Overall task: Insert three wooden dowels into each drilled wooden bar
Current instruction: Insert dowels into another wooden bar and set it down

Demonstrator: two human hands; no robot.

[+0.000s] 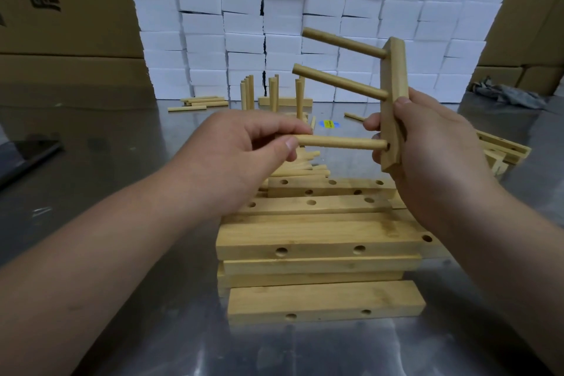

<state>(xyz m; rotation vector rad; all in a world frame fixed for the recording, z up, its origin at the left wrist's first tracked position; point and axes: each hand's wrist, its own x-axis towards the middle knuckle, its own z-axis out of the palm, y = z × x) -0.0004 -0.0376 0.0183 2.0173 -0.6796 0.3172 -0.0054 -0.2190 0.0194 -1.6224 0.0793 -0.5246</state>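
Pale yellow wooden bars (317, 241), white foam blocks (305, 3), brown cartons (61, 9).

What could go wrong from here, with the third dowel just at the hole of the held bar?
Only the tip of the dowel pinched by the left hand sits at the lowest hole; pushed askew, it may jam. The right hand grips the bar low down, so the push might twist it.
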